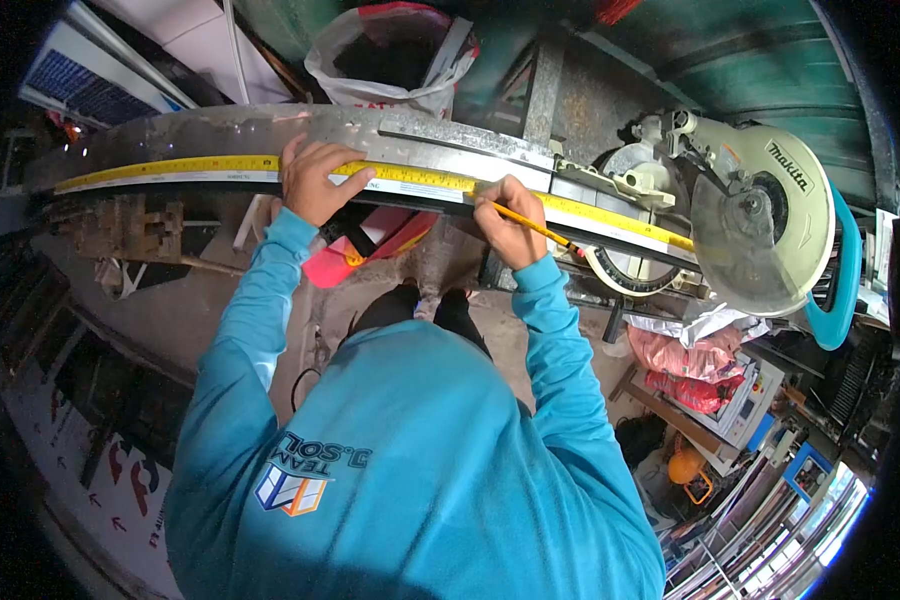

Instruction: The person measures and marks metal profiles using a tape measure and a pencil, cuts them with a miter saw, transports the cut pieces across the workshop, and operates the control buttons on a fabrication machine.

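A yellow tape measure (415,179) is stretched out along a long white and black profile strip (240,177). My left hand (317,182) is closed over the tape and strip, its fingers over the far edge and its thumb pointing right along the tape. In my right hand (511,222) is a yellow pencil (540,228), gripped with its point near the tape's near edge. The tape's right end reaches a Makita mitre saw (765,215) with a clear blade guard and teal handle. Most of the strip's near side is dark.
A metal bench (210,125) runs behind the strip. A white-lined bin (390,90) stands beyond it. Below my hands is a pink-red object (335,265). Red and pink bags (695,365) lie at right, with stacked metal lengths (760,530) below.
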The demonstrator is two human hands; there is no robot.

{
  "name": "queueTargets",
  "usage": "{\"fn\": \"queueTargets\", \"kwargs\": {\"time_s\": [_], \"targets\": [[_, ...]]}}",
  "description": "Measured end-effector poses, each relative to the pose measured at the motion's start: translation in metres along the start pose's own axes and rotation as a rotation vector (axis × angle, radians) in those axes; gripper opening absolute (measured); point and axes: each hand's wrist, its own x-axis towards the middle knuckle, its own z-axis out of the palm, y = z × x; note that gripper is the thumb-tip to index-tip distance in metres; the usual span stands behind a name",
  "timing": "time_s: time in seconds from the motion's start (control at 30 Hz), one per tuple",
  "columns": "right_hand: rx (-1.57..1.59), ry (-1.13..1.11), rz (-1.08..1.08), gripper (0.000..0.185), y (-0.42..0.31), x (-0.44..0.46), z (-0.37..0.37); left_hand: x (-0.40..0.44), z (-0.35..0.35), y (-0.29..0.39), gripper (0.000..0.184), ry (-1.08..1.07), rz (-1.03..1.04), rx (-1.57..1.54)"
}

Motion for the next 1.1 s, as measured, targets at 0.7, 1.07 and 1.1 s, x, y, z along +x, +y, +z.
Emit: {"fn": "queueTargets", "kwargs": {"time_s": [0.7, 1.07, 1.1], "targets": [[-0.105, 0.031, -0.043, 0.013, -0.012, 0.003, -0.003, 0.001, 0.001, 0.0, 0.023, 0.016, 0.032, 0.036], [-0.078, 0.019, -0.029, 0.015, -0.009, 0.004, -0.003, 0.001, 0.0, 0.0, 0.022, 0.002, 0.027, 0.036], [-0.077, 0.02, -0.029, 0.015, -0.007, 0.004, -0.002, 0.001, 0.001, 0.0, 0.022, -0.001, 0.021, 0.04]]}}
